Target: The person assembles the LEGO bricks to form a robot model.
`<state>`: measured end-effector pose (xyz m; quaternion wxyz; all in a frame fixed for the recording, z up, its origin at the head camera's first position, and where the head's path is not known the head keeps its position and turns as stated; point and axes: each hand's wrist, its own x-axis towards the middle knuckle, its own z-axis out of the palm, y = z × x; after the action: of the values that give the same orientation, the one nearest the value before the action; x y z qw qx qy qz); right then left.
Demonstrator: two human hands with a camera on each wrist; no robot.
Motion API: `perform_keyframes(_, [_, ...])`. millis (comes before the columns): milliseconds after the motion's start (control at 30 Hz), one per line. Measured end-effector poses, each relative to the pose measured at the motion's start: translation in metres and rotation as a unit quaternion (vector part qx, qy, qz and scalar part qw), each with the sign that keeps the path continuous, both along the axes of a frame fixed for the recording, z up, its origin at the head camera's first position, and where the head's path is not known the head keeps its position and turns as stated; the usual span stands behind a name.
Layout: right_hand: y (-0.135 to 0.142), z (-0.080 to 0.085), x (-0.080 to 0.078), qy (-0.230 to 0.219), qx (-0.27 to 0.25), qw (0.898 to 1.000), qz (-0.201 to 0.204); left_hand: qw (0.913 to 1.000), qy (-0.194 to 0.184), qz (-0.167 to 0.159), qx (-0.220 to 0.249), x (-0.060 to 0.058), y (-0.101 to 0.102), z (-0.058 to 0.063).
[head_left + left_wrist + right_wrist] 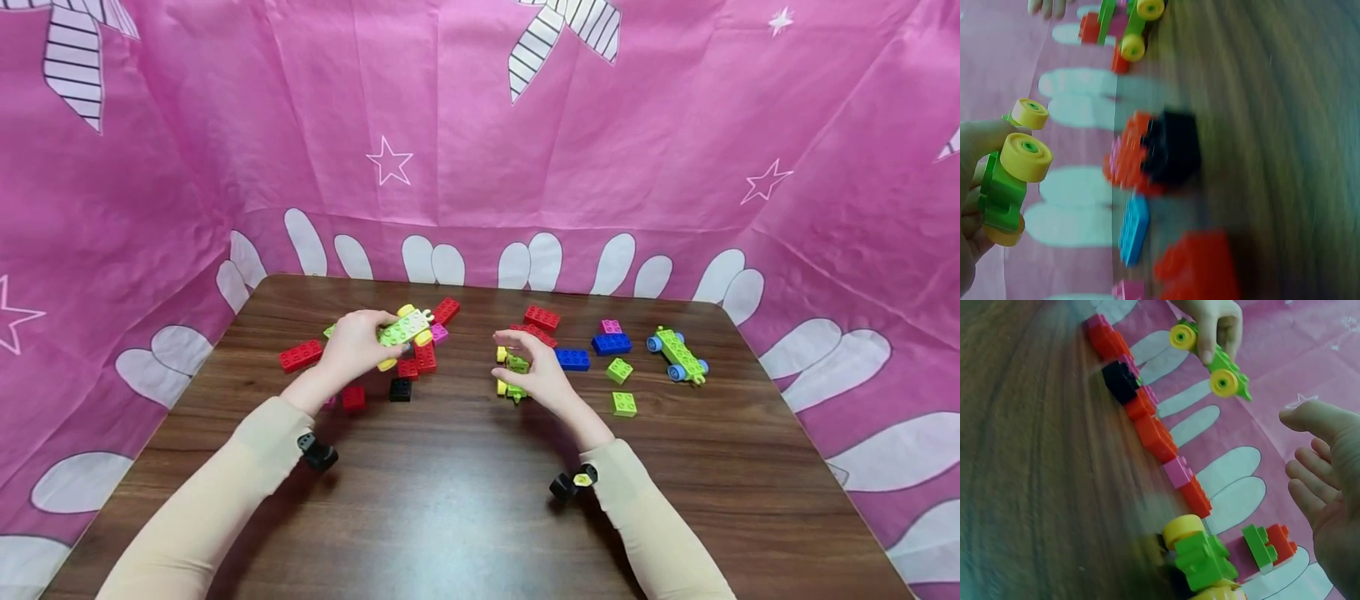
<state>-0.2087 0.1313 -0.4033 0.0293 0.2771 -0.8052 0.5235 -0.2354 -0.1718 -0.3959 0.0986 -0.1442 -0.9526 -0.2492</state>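
My left hand (351,348) grips a green toy car base (405,328) with yellow wheels, held up off the table over the left group of bricks. The right wrist view shows this car base (1229,365) tilted, with the thumb against its side. My right hand (542,372) holds nothing; its thumb and fingers are spread apart. Below it in the head view, partly covered, a second green car base (517,365) with yellow wheels stands on the table. In the right wrist view that base (1200,559) sits below the hand, apart from the fingers.
Around the left hand lie red bricks (301,356), a black brick (401,390) and pink ones. Toward the right are blue bricks (612,344), small green bricks (624,404) and a green car base (677,355) with blue wheels. A pink patterned cloth (480,167) hangs behind the table.
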Motion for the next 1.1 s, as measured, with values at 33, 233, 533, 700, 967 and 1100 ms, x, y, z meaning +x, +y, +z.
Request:
perform_keyframes(33, [-0.001, 0.0, 0.001, -0.003, 0.001, 1.0, 0.002, 1.0, 0.0, -0.005, 0.005, 0.002, 0.005, -0.001])
perform_keyframes(233, [-0.001, -0.03, -0.01, -0.02, -0.015, 1.0, 0.012, 0.9987, 0.014, -0.025, 0.042, 0.013, 0.029, -0.016])
perform_keyframes(533, [-0.008, -0.044, -0.008, -0.024, 0.032, 0.999, 0.029, 0.9965, -0.045, -0.037, 0.061, 0.031, 0.054, -0.034])
perform_keyframes(700, [-0.009, -0.049, -0.006, -0.026, 0.062, 0.997, 0.034, 0.996, -0.068, -0.034, 0.049, 0.037, 0.062, -0.041])
perform_keyframes(967, [-0.009, -0.058, -0.008, -0.033, 0.089, 0.994, 0.053, 0.9914, -0.12, -0.032, 0.042, 0.04, 0.07, -0.049])
perform_keyframes(1100, [-0.01, -0.062, -0.008, -0.041, 0.11, 0.991, 0.062, 0.9886, -0.136, -0.041, 0.047, 0.041, 0.072, -0.053])
